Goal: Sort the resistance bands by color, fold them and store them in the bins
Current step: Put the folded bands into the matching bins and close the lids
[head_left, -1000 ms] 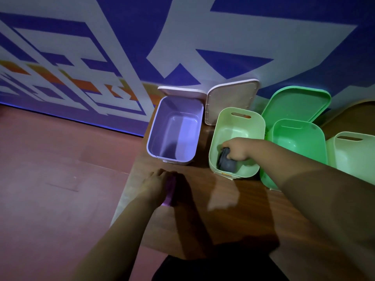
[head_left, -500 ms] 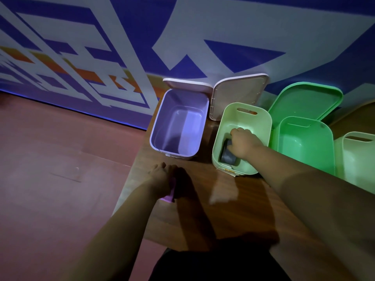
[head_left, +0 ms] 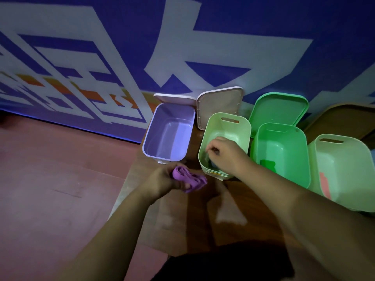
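head view, band sorting at a late stage: four open bins stand in a row on the table (head_left: 233, 201) against a printed banner (head_left: 182, 47), namely a purple bin (head_left: 162, 128), a pale green bin (head_left: 240, 128), a mid green bin (head_left: 284, 138) and a far-right bin (head_left: 345, 159), also pale green; a white lid (head_left: 220, 106) and a green lid (head_left: 278, 110) lean on the banner behind them. the left hand (head_left: 162, 180) holds a folded purple band (head_left: 188, 178) just in front of the purple bin, near the table's left edge; its grip is closed round the bundle, fingers curled about it, and the folded layers stick out to the right of the hand. the right hand (head_left: 225, 153) is lowered into the pale green bin, fingers curled, thumb and forefinger drawn together; a dark band (head_left: 213, 164) shows only as a small patch beneath it, and whether the grip has hold of that band or is clear of it cannot be told. a green band (head_left: 267, 164) lies on the floor of the mid green bin and a pink band (head_left: 324, 185) in the far-right bin, so these two colours appear stored. the purple bin shows nothing inside. judged remaining: settle the dark band, place the purple band in the purple bin, and perhaps fit the lids; whether further bands wait outside the view cannot be told
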`<state>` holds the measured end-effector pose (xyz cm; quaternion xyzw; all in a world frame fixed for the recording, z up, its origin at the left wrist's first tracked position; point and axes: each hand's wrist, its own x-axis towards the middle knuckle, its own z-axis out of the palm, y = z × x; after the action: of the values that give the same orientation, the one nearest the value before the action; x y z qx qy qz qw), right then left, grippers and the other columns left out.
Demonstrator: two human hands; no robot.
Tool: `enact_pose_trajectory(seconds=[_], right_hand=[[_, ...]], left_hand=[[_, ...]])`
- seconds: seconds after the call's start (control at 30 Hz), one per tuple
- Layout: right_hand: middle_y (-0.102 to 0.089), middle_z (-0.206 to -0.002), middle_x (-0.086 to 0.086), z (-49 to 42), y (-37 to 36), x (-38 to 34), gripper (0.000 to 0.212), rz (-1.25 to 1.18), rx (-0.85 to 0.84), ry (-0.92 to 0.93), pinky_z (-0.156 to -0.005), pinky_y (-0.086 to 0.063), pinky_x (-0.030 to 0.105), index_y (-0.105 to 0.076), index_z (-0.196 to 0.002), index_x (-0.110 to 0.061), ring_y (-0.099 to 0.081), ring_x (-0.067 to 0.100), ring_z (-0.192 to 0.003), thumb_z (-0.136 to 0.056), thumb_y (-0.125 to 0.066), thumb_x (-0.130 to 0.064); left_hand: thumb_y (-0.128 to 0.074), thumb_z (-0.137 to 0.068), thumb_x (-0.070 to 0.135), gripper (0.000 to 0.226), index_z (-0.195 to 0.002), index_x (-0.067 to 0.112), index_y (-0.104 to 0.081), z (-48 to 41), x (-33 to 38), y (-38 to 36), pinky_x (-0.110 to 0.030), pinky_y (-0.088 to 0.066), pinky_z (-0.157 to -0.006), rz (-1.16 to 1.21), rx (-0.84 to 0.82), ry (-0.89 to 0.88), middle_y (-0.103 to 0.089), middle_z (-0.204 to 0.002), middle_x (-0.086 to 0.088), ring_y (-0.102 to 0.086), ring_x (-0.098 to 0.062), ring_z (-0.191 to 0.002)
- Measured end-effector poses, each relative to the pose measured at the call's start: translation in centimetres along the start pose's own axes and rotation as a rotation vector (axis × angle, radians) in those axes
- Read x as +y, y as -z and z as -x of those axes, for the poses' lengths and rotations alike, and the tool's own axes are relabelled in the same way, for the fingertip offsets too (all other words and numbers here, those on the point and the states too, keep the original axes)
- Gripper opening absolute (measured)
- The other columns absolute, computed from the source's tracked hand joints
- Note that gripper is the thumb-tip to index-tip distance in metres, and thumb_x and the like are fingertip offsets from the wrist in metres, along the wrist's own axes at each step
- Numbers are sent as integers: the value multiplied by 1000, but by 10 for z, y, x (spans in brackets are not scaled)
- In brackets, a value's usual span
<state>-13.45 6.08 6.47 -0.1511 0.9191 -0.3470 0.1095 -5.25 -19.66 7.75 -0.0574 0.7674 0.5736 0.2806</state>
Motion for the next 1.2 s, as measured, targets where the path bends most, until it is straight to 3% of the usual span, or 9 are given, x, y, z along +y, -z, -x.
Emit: enact_pose_trajectory(seconds=[0.07,0.2,0.37,0.47,0.77,0.83,0.97,1.07,1.2], right_hand=[[-71,-105,-13,9,5,-12,34,-127,-159,-21,-92,-51,24,-79,-109,-26,-67,8,-98,-90,-62,-4],[-71,-113,-17,22,19,-25,50,-308,-387,-36,-93,-52,23,-67,-120,-46,-67,5,-105,-79,-71,-18],[-74,-109,-16,30,23,-35,48,-368,-281,-19,-95,-58,34,-67,-120,-42,-71,7,-101,-75,-85,-44],[-75,-104,-16,28,22,-39,38,-300,-204,-30,-94,-60,38,-69,-115,-40,-71,4,-97,-84,-87,-31],[-75,-103,-16,5,23,-55,39,-262,-189,-26,-87,-60,32,-68,-112,-40,-71,2,-94,-85,-81,-15],[-74,-101,-15,-6,23,-62,38,-215,-181,-20,-83,-58,32,-67,-111,-40,-70,3,-92,-85,-79,-15],[-72,-101,-12,-33,23,-77,37,-137,-180,28,-88,-58,38,-66,-112,-36,-69,9,-94,-83,-76,-15],[-71,-101,-10,-58,22,-86,37,-63,-164,38,-84,-57,36,-66,-113,-33,-68,13,-93,-81,-74,-15],[-65,-101,-1,-93,7,-95,35,132,-201,73,-79,-50,36,-66,-115,-23,-60,19,-92,-81,-74,-17]], left_hand=[[-89,-75,-7,45,-115,6,-70,2,17,-7,-32,-61,-86,142,54,-18,-78,-104,-10,-73,-18,-93],[-84,-78,-11,44,-115,3,-65,3,38,-17,-37,-62,-88,298,137,-65,-76,-106,-16,-73,-24,-98],[-82,-80,-12,50,-124,-4,-59,11,43,-25,-38,-63,-90,388,172,-89,-75,-116,-20,-74,-26,-103],[-83,-79,-11,53,-126,-3,-59,11,36,-25,-44,-62,-96,415,186,-94,-72,-121,-22,-72,-29,-109],[-75,-84,-15,47,-123,11,-72,14,23,3,-33,-62,-91,245,209,-100,-79,-115,-8,-74,-23,-109],[-77,-86,-10,45,-124,13,-73,16,24,13,-27,-61,-87,203,239,-98,-79,-114,-5,-75,-21,-108],[-79,-90,5,31,-115,21,-75,11,16,38,-11,-52,-75,70,377,-85,-80,-106,6,-74,-3,-92],[-73,-94,12,21,-106,28,-77,-4,2,62,-29,-57,-82,51,422,-73,-79,-102,11,-72,-3,-89],[-71,-98,14,13,-96,26,-76,-24,-2,90,-29,-55,-79,51,534,-61,-77,-93,13,-68,0,-81]])
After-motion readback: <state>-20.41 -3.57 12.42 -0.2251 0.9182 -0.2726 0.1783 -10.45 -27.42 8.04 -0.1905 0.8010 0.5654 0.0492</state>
